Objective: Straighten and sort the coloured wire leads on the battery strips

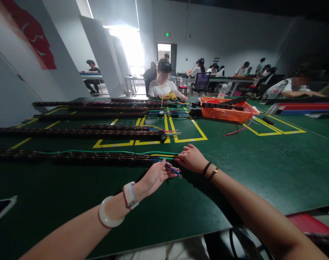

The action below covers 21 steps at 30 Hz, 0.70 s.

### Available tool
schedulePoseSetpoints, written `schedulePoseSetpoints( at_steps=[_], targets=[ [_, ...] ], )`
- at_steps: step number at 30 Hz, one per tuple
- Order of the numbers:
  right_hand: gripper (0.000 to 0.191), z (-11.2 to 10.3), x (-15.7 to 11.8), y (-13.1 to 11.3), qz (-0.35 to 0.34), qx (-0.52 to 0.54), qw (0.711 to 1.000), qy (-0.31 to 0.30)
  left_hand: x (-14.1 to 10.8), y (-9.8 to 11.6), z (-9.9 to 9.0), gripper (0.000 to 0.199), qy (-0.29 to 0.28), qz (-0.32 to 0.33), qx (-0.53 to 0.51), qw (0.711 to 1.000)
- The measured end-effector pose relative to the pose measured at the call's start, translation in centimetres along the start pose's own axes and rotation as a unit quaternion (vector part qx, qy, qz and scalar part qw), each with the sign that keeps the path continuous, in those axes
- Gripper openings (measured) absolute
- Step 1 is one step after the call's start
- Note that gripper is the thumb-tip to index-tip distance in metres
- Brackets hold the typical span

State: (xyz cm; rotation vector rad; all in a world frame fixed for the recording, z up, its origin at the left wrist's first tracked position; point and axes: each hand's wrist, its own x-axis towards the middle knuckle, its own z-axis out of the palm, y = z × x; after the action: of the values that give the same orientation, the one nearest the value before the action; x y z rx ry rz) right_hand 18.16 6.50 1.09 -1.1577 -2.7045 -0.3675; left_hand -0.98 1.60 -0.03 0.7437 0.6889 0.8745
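Observation:
My left hand (157, 175) holds a blue wire (173, 169) between thumb and fingers, its metal ring end sticking out to the right. Just beyond it, my right hand (191, 157) is closed on the ends of the green and yellow wires (164, 155). These wires come out of a long black cable chain (99, 157) that lies across the green table from the left. The fingertips of my right hand are partly hidden behind the wires and the hand itself.
More black cable chains (121, 134) with wire ends lie farther back, over yellow tape outlines (191, 139). An orange basket (226, 113) stands at the back right, a red wire (239, 130) hanging from it. Across the table a person (163, 85) holds a yellow tool (170, 96).

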Motion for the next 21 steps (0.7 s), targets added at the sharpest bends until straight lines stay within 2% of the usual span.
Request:
schedulePoseSetpoints(
  at_steps=[7,12,14,18,21],
  targets=[
    [0.035,0.3,0.0,-0.1,0.014,-0.015,1.0,-0.011,0.0,0.2,0.2,0.027,0.007,-0.005,-0.01,1.0],
    [0.037,-0.7,-0.3,0.2,0.001,-0.005,0.999,0.048,0.2,-0.1,-0.3,0.026,-0.006,-0.008,-0.026,1.0],
    [0.039,-1.7,-0.6,0.1,-0.055,-0.001,0.995,0.088,0.3,-0.2,-0.3,0.025,0.001,-0.01,-0.032,0.999],
    [0.046,-3.1,-1.1,-0.8,-0.24,0.008,0.962,0.126,0.4,-0.3,-0.1,0.023,0.049,-0.026,-0.046,0.997],
    [0.043,-3.0,-1.3,-1.4,-0.299,0.0,0.944,0.14,0.4,-0.2,0.2,0.025,0.066,-0.015,-0.055,0.996]
  ],
)
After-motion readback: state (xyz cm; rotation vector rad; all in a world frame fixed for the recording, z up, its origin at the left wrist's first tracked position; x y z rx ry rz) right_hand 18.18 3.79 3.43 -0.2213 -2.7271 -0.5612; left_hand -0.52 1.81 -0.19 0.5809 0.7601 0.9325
